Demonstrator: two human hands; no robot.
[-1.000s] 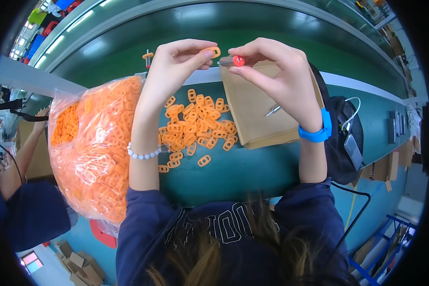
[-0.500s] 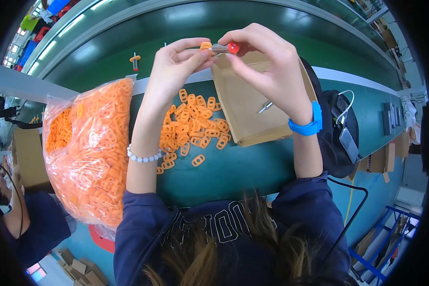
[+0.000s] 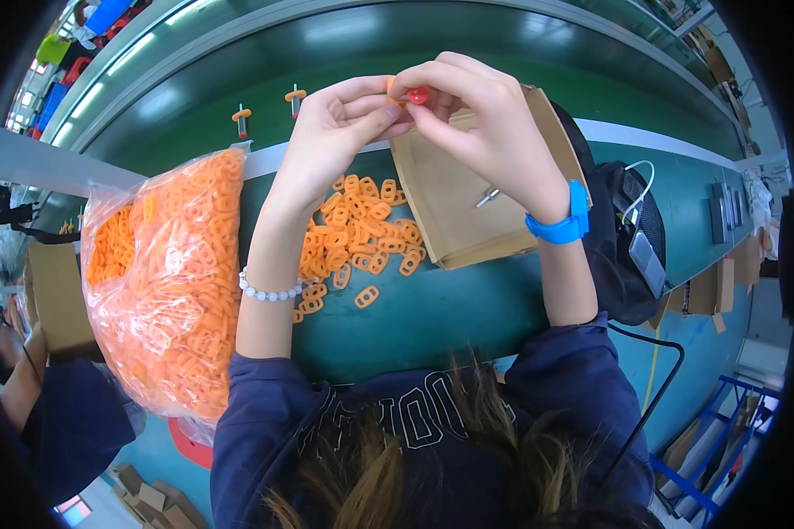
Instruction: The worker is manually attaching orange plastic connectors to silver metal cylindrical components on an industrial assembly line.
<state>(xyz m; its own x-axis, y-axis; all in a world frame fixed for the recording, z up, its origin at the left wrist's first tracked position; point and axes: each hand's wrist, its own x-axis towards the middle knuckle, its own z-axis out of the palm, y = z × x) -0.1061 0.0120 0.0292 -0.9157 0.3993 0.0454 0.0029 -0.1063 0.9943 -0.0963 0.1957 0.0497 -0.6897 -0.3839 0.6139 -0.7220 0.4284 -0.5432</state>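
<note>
Above the belt's near edge, my left hand (image 3: 335, 123) is closed in a pinch on a small orange plastic ring piece (image 3: 392, 86). My right hand (image 3: 490, 115) meets it from the right, fingers closed around a small metal cylinder with a red end (image 3: 418, 95). Most of the cylinder is hidden by my fingers, and the two parts are touching or nearly so. Below my hands lies a heap of loose orange ring pieces (image 3: 362, 234). An open cardboard tray (image 3: 450, 242) beside the heap holds a single metal cylinder (image 3: 487, 197).
A large clear bag of orange pieces (image 3: 172, 291) stands at my left. Two cylinders fitted with orange pieces (image 3: 241, 121) stand on the green belt (image 3: 185, 106). A black bag (image 3: 622, 264) with a cabled device lies right of the tray. Another person (image 3: 71, 423) is at far left.
My hands have come together, the right moving left, so the cylinder is now mostly covered. The cylinders on the belt have shifted left and nearer; a second one now shows fully.
</note>
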